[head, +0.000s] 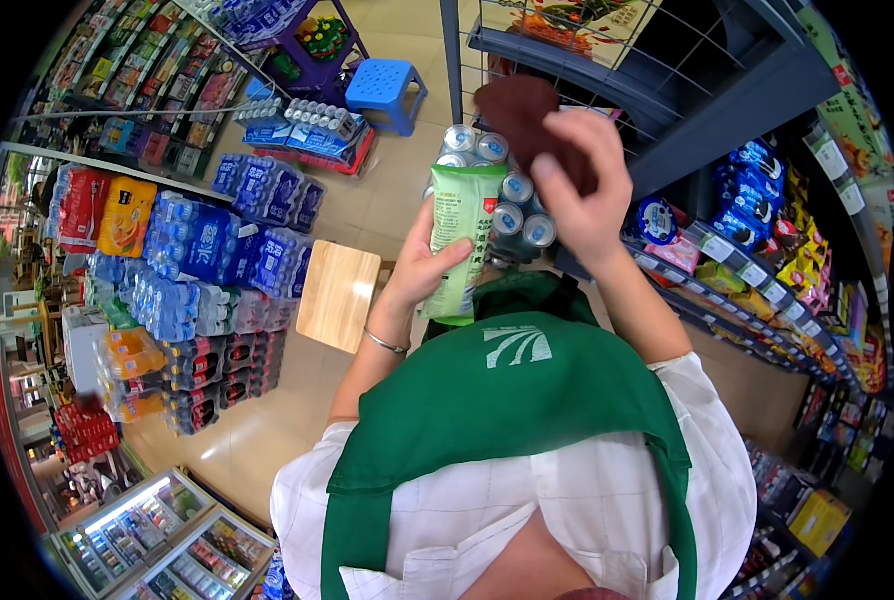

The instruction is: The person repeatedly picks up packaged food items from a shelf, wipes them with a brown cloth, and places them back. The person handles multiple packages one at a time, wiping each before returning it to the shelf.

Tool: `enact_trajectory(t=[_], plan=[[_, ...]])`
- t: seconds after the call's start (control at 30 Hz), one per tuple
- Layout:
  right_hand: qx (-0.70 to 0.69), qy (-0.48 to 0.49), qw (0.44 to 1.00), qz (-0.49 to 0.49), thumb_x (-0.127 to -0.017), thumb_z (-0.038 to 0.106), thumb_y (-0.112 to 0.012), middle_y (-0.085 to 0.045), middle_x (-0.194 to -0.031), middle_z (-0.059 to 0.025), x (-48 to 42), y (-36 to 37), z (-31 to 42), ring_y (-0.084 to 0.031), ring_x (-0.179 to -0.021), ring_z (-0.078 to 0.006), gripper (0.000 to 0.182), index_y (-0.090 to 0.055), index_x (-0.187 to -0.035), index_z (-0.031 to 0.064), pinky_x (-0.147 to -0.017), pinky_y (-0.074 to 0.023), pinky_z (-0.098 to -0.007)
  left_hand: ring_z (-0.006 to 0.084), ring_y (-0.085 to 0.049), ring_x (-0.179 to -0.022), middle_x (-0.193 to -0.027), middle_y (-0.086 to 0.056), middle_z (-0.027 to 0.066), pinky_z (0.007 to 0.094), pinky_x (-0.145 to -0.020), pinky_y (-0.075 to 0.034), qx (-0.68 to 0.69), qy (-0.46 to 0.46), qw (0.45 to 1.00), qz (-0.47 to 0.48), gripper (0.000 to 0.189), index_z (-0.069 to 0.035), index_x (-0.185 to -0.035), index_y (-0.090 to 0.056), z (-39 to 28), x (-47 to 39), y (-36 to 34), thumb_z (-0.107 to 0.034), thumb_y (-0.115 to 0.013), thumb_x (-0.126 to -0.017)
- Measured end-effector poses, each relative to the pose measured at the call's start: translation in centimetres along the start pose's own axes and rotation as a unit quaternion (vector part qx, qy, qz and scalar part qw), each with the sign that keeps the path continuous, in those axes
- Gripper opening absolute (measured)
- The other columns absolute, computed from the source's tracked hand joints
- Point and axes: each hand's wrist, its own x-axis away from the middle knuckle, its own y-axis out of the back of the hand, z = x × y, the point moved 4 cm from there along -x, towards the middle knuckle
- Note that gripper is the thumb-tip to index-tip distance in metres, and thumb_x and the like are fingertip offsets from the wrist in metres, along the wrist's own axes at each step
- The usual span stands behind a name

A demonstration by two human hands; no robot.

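Note:
My left hand (428,262) grips a light green plastic packet (458,217) that bears printed writing, the thumb lying across its front. In my right hand (585,187), held up and slightly blurred, is a dark maroon cloth (525,112) that hangs from the fingers, to the upper right of the packet. Below and behind both hands stands a group of drink cans (518,187) with silver tops, partly covered by the packet. A green apron (507,397) over a white shirt fills the lower middle.
A dark wire-mesh rack (672,82) rises at the front. Snack shelves (747,277) line the right side. To the left are a wooden-topped stool (338,296), stacked shrink-wrapped bottles (199,292) and a blue plastic stool (384,86). Glass-topped display freezers (161,540) stand at lower left.

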Motion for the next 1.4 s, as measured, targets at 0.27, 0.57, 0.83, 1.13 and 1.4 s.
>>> enact_trajectory(t=[0.27,0.57,0.83,1.13,1.4], plan=[[0.072,0.036,0.99,0.118,-0.066,0.01,-0.073,-0.056,-0.101,-0.0098,0.9,-3.6,1.4,-0.055,-0.094,-0.0308,0.032,-0.066,-0.097,0.0085,-0.08,-0.0456,-0.039,0.0187,-0.055,-0.107,-0.122,-0.053,0.01,0.0325,-0.087,-0.048,-0.098,0.035,0.995,0.01,0.066,-0.003,-0.139,-0.03,1.2,0.4,0.0,-0.004,-0.066,-0.084],[-0.303,-0.42,0.856,0.017,-0.083,0.014,-0.068,-0.066,-0.098,-0.0074,2.8,-3.0,-8.3,-0.062,-0.089,-0.0153,0.03,-0.063,-0.109,0.0018,-0.079,-0.0496,-0.0281,0.0222,-0.059,-0.103,-0.122,-0.053,0.0131,0.0359,-0.078,-0.055,-0.007,0.001,0.997,0.075,0.075,-0.005,-0.143,-0.022,-1.0,-0.4,-2.7,-0.011,-0.067,-0.084],[-0.083,-0.078,0.99,-0.08,-0.077,0.012,-0.069,-0.052,-0.113,-0.0124,3.7,0.4,0.2,-0.052,-0.104,-0.0261,0.035,-0.06,-0.11,0.0038,-0.093,-0.0412,-0.0357,0.0199,-0.062,-0.095,-0.112,-0.058,0.013,0.034,-0.071,-0.056,0.029,0.007,1.0,0.006,0.048,-0.007,-0.137,-0.031,-0.1,-1.5,-1.3,-0.016,-0.052,-0.095],[-0.002,0.079,0.974,0.212,-0.059,0.012,-0.074,-0.052,-0.1,-0.0106,7.7,-2.2,1.9,-0.052,-0.083,-0.031,0.036,-0.064,-0.093,0.0107,-0.069,-0.0471,-0.0384,0.0216,-0.06,-0.1,-0.116,-0.056,0.0129,0.0356,-0.085,-0.052,0.084,-0.106,0.979,-0.154,0.036,-0.006,-0.129,-0.039,-1.3,-4.0,-0.8,-0.025,-0.044,-0.1],[-0.163,-0.198,0.95,0.179,-0.07,0.014,-0.064,-0.058,-0.097,-0.0087,9.9,1.9,-3.8,-0.057,-0.089,-0.0216,0.019,-0.066,-0.085,0.003,-0.083,-0.0448,-0.0333,0.0284,-0.06,-0.098,-0.11,-0.059,0.016,0.0398,-0.079,-0.053,0.106,-0.055,0.992,-0.047,0.054,0.001,-0.125,-0.046,-3.0,-5.6,1.4,-0.045,-0.033,-0.099]])
